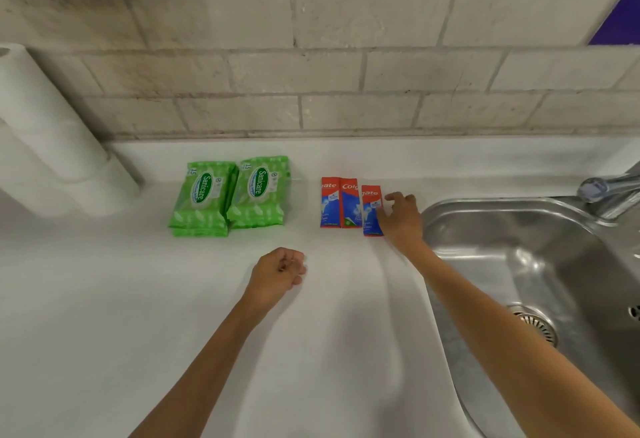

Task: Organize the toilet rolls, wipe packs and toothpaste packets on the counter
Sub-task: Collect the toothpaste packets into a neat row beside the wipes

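Note:
Stacked white toilet rolls (52, 146) stand at the far left against the wall. Two piles of green wipe packs (202, 200) (261, 193) lie side by side at the counter's middle. To their right, two red-and-blue toothpaste packets (329, 203) (349, 205) lie flat and touching. A third toothpaste packet (370, 209) lies just right of them, set slightly nearer to me. My right hand (400, 219) rests its thumb on this packet's right edge, its fingers loosely bent beside it. My left hand (277, 273) hovers over the bare counter with fingers curled in, holding nothing.
A steel sink (519, 264) with a drain and a tap (609, 195) fills the right side, close to my right forearm. The white counter (138, 299) runs to a brick-tiled wall (311, 73) behind the items.

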A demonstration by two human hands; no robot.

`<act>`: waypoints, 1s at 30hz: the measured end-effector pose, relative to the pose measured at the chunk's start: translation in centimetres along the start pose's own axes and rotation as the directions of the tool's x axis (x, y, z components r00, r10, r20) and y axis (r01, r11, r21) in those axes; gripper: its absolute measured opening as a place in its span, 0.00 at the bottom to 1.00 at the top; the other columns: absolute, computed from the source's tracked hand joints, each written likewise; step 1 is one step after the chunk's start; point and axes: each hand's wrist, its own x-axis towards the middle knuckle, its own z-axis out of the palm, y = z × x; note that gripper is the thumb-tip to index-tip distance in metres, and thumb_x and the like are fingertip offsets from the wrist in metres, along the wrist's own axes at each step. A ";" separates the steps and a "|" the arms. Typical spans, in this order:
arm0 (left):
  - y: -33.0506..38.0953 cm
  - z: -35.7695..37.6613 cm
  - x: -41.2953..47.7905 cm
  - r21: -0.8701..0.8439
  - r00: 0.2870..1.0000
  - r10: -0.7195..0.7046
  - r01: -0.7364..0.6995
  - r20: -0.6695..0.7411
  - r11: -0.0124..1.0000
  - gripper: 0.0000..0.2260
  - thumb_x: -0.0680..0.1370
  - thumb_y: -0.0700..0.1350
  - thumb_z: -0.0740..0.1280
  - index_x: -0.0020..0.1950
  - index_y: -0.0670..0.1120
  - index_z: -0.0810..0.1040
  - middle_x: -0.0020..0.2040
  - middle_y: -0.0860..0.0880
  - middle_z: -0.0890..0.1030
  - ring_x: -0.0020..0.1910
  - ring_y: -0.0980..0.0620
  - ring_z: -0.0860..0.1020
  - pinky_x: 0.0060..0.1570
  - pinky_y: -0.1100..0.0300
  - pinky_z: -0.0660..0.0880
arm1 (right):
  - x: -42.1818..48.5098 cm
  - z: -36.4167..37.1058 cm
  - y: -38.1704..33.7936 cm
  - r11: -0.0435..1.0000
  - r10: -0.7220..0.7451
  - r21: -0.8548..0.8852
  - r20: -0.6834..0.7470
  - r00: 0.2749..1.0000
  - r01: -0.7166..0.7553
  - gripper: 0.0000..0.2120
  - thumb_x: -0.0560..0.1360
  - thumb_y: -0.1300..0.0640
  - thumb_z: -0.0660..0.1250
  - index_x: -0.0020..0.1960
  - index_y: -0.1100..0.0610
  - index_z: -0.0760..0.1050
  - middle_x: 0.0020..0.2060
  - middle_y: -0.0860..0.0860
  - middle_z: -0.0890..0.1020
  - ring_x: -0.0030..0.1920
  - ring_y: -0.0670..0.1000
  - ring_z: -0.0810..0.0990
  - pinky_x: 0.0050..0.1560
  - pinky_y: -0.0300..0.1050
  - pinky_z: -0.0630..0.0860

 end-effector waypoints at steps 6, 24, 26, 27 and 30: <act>0.3 1.0 0.1 0.016 0.999 0.023 -0.023 0.024 1.000 0.06 0.78 0.37 0.61 0.50 0.43 0.76 0.41 0.48 0.79 0.35 0.56 0.77 0.29 0.76 0.71 | -0.3 -0.5 2.1 0.815 -0.339 -0.401 0.256 0.905 0.419 0.23 0.79 0.50 0.58 0.72 0.53 0.62 0.73 0.50 0.64 0.74 0.53 0.58 0.72 0.49 0.57; 0.3 0.9 0.4 0.024 0.999 0.027 -0.028 0.038 0.999 0.07 0.78 0.35 0.61 0.51 0.42 0.77 0.40 0.49 0.79 0.36 0.56 0.77 0.29 0.76 0.71 | 1.1 0.6 1.5 0.837 -0.302 -0.365 0.315 0.900 0.408 0.24 0.81 0.50 0.54 0.75 0.52 0.57 0.76 0.48 0.57 0.77 0.50 0.51 0.75 0.51 0.47; 0.2 0.9 0.4 0.034 0.999 0.026 -0.027 0.040 0.999 0.07 0.78 0.36 0.61 0.51 0.43 0.77 0.41 0.48 0.79 0.36 0.56 0.77 0.30 0.76 0.71 | 1.1 0.6 1.5 0.843 -0.300 -0.355 0.312 0.902 0.403 0.24 0.80 0.50 0.54 0.75 0.52 0.57 0.76 0.48 0.57 0.77 0.50 0.52 0.75 0.51 0.47; 0.1 0.9 0.5 0.040 0.999 0.024 -0.025 0.041 0.999 0.07 0.78 0.36 0.61 0.51 0.43 0.77 0.41 0.48 0.80 0.35 0.55 0.77 0.30 0.76 0.71 | 1.1 0.6 1.5 0.847 -0.299 -0.350 0.311 0.902 0.401 0.24 0.80 0.51 0.55 0.75 0.52 0.57 0.76 0.48 0.57 0.77 0.50 0.52 0.75 0.50 0.47; 0.1 0.9 0.6 0.050 0.999 0.017 -0.019 0.041 0.999 0.07 0.78 0.37 0.61 0.51 0.44 0.77 0.41 0.48 0.80 0.35 0.55 0.77 0.31 0.75 0.72 | 1.1 0.5 1.4 0.856 -0.295 -0.335 0.313 0.903 0.395 0.24 0.80 0.51 0.55 0.75 0.53 0.57 0.76 0.48 0.57 0.77 0.50 0.52 0.75 0.50 0.48</act>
